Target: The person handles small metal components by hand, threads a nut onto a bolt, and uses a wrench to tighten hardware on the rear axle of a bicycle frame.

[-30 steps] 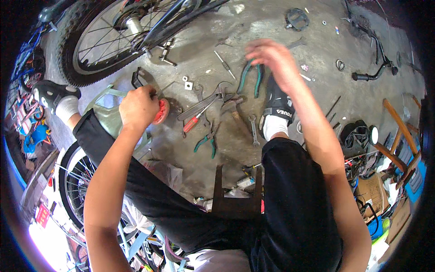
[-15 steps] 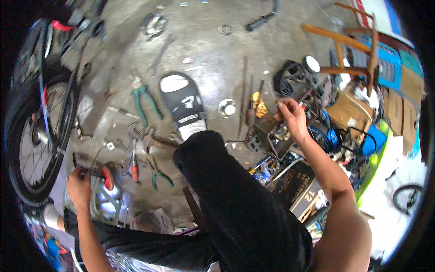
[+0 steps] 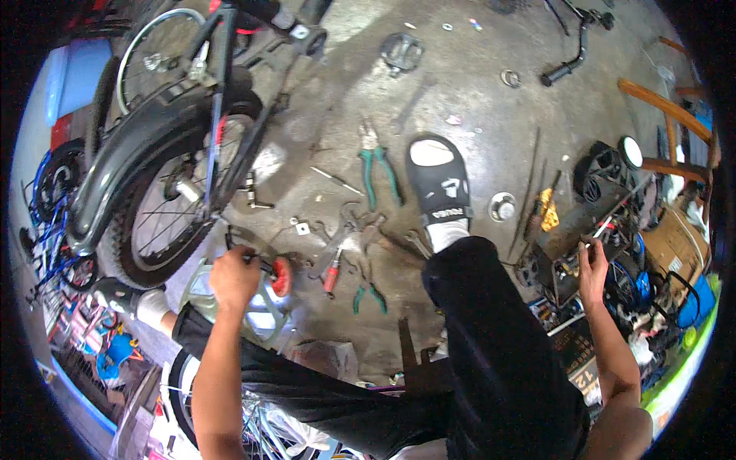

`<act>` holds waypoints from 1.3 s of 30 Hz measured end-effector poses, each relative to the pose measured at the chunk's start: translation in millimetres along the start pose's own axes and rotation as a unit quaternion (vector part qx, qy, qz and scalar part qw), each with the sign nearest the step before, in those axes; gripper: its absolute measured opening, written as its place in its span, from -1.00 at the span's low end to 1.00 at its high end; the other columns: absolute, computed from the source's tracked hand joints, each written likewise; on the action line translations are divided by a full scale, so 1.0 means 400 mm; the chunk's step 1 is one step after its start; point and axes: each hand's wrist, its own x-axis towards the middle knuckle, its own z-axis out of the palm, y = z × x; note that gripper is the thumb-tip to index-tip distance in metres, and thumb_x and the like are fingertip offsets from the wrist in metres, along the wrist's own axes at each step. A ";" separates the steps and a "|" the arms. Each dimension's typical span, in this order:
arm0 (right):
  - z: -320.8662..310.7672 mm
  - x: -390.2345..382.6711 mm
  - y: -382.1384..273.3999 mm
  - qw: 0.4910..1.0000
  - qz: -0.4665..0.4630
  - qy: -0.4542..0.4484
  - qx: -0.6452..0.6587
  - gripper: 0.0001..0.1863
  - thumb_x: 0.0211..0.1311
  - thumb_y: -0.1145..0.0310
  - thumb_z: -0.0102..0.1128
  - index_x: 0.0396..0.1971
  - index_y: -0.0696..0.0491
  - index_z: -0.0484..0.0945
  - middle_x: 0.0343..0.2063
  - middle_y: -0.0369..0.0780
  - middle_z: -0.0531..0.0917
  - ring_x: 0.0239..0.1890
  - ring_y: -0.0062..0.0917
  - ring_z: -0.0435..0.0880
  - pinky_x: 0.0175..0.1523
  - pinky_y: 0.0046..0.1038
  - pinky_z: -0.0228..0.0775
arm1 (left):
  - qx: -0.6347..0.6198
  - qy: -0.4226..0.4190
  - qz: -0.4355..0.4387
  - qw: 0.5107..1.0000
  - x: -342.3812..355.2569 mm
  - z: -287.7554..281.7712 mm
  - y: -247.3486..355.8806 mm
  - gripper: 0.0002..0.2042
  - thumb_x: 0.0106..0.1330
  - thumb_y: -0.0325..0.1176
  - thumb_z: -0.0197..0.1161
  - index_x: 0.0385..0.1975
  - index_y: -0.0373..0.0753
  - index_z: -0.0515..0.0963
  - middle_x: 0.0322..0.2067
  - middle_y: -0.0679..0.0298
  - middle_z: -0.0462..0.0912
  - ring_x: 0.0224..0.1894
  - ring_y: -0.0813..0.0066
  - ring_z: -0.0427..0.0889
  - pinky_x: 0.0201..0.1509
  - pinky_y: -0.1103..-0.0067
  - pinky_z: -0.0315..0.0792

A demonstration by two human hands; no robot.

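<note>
Beside the black sandal (image 3: 438,184) planted mid-floor, the work splits to either side of it. Left of the sandal, the left hand (image 3: 234,276) is clenched around a dark-shafted tool with a red round end (image 3: 280,277), held low over the concrete floor (image 3: 460,92) just below the bicycle's rear wheel (image 3: 157,222). Right of the sandal, the right hand (image 3: 592,264) reaches into a cluttered black tool crate (image 3: 571,230), fingertips pinched on a thin metal rod (image 3: 613,218) that rises toward the round mirror (image 3: 631,152). Between the hands, close to the sandal's toe and heel, lie green-handled pliers (image 3: 377,165), a red-handled screwdriver (image 3: 331,274) and a smaller green pair (image 3: 369,295). To do this well, I would judge, the rod should be drawn straight out along its length so it snags nothing, while the left hand keeps its tool steady.
</note>
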 end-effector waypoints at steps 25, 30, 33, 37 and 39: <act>0.351 0.273 -1.434 0.792 -0.581 0.034 0.185 -0.46 0.15 0.19 0.54 0.07 0.08 0.56 -0.07 -0.07 0.72 -0.03 -0.21 0.69 0.18 -0.22 0.45 | -0.002 -0.053 -0.044 0.998 -0.008 -0.031 0.003 -0.79 0.14 -0.24 0.30 -0.27 -0.05 0.78 -0.32 0.03 0.79 -0.22 0.00 0.81 -0.14 0.19 0.70; 0.414 0.249 -1.283 0.779 -0.541 0.101 0.300 -0.58 0.12 0.47 0.55 -0.04 0.10 0.55 -0.17 -0.18 0.68 -0.04 -0.35 0.64 0.24 -0.23 0.41 | -0.017 -0.077 -0.038 0.996 -0.014 0.000 0.018 -0.78 0.15 -0.21 0.30 -0.31 -0.14 0.77 -0.19 0.05 0.79 -0.11 0.01 0.79 -0.02 0.17 0.66; 0.423 0.214 -1.172 0.732 -0.581 0.121 0.334 -0.55 0.17 0.62 0.39 0.02 0.10 0.41 -0.23 -0.20 0.70 -0.10 -0.40 0.70 0.47 0.01 0.15 | -0.159 0.158 0.044 0.974 -0.095 0.209 -0.039 -0.46 0.25 -0.15 0.25 0.25 -0.16 0.56 0.30 -0.03 0.54 0.37 -0.05 0.47 0.47 0.06 0.28; 0.408 0.216 -1.031 0.711 -0.634 0.121 0.279 -0.50 0.28 0.40 0.41 0.00 -0.01 0.21 -0.29 -0.17 0.70 -0.14 -0.26 0.74 0.46 0.05 0.11 | -0.120 0.080 0.014 0.989 -0.193 0.267 0.014 -0.45 0.32 -0.04 0.19 0.28 -0.15 0.52 0.29 0.03 0.53 0.38 -0.03 0.43 0.48 0.02 0.19; 0.419 0.208 -0.985 0.720 -0.625 0.115 0.278 -0.49 0.31 0.28 0.42 -0.03 -0.04 0.19 -0.30 -0.17 0.70 -0.13 -0.21 0.75 0.48 0.03 0.06 | -0.113 0.215 -0.010 0.970 -0.230 0.310 0.022 -0.54 0.30 -0.04 0.28 0.13 -0.13 0.61 0.12 0.15 0.66 0.25 0.05 0.54 0.39 0.11 0.31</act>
